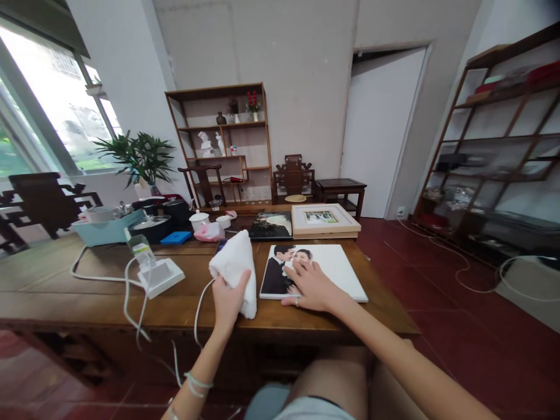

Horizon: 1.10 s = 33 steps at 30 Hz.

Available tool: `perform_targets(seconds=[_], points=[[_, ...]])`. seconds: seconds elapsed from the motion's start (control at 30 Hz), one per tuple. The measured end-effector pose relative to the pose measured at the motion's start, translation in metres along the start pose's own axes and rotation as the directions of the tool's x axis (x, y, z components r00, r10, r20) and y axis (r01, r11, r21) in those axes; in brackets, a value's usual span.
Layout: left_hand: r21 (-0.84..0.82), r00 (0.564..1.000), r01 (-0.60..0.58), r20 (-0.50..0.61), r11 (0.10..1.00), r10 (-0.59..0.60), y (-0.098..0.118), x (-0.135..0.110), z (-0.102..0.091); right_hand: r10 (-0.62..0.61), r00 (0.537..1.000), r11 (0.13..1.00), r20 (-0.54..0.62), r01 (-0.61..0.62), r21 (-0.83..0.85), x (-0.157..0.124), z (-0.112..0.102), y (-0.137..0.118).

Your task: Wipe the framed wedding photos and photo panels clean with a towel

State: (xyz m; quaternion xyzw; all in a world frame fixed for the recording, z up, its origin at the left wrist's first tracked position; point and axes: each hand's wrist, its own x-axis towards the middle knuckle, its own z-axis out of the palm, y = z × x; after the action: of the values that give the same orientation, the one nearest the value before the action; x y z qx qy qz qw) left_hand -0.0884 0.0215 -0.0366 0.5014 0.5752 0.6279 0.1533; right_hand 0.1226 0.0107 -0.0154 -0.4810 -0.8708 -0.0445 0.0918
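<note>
A folded white towel point(236, 262) is gripped in my left hand point(228, 297), thumb on its near face, held up just left of a photo panel. The white-edged photo panel point(336, 271) lies flat on the wooden table and shows a couple in its left half. My right hand point(311, 286) rests on the panel with fingers spread, covering part of the picture. Behind the panel are a dark picture point(271, 226) and a light wood picture frame point(350, 228) with a small photo in it.
On the left of the wooden table point(192, 303) sit a white power strip point(161, 277) with trailing cables, a blue box point(175, 238), a light blue basin point(94, 233) and dark pots point(151, 227). A pink plastic bag point(209, 232) lies by a white cup point(199, 220).
</note>
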Motion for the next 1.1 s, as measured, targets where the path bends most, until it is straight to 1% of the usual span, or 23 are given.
perform_targets(seconds=[0.17,0.23,0.33,0.43,0.53,0.63,0.7,0.83,0.93,1.0,1.07,1.1], points=[[-0.068,0.996,0.075,-0.05,0.995,-0.079,-0.001,0.0,0.002,-0.131,0.99,0.968,0.043,0.137,-0.211,0.006,-0.007,-0.006],[-0.094,0.993,0.095,-0.055,0.991,-0.101,-0.001,-0.001,0.002,-0.133,0.989,0.946,0.066,0.147,-0.289,0.008,-0.01,-0.014],[-0.116,0.994,0.095,-0.04,0.989,-0.1,0.0,-0.001,0.002,-0.123,0.988,0.913,0.096,0.151,-0.379,0.008,-0.009,-0.025],[-0.098,0.996,0.079,-0.036,0.992,-0.083,0.0,-0.002,0.002,-0.09,0.994,0.9,0.065,0.109,-0.422,0.003,-0.004,-0.03],[-0.087,0.997,0.066,-0.041,0.994,-0.07,-0.001,-0.002,0.002,-0.059,0.998,0.919,-0.014,0.049,-0.392,-0.003,0.002,-0.031],[-0.089,0.998,0.055,-0.03,0.994,-0.058,-0.002,-0.001,0.003,-0.044,0.998,0.934,-0.054,0.022,-0.356,-0.006,0.004,-0.03],[-0.075,0.998,0.048,-0.025,0.996,-0.05,-0.003,-0.001,0.002,-0.038,0.997,0.938,-0.062,0.014,-0.346,-0.007,0.003,-0.029],[-0.027,0.998,0.05,-0.039,0.998,-0.051,-0.004,0.001,0.002,-0.047,0.999,0.957,-0.022,0.039,-0.286,-0.01,-0.002,-0.023],[-0.001,0.996,0.057,-0.062,0.998,-0.057,-0.005,0.001,0.001,-0.052,0.998,0.971,-0.035,0.043,-0.233,-0.013,-0.01,-0.017],[0.012,0.995,0.061,-0.076,0.998,-0.06,-0.006,0.001,0.001,-0.067,0.996,0.979,-0.065,0.053,-0.196,-0.015,-0.019,-0.013],[0.025,0.994,0.064,-0.086,0.998,-0.061,-0.005,0.002,0.001,-0.081,0.988,0.991,-0.133,0.065,-0.12,-0.016,-0.033,-0.01],[0.033,0.994,0.062,-0.089,0.998,-0.059,-0.005,0.001,0.001,-0.072,0.978,0.996,-0.197,0.063,-0.056,-0.017,-0.042,-0.008]])
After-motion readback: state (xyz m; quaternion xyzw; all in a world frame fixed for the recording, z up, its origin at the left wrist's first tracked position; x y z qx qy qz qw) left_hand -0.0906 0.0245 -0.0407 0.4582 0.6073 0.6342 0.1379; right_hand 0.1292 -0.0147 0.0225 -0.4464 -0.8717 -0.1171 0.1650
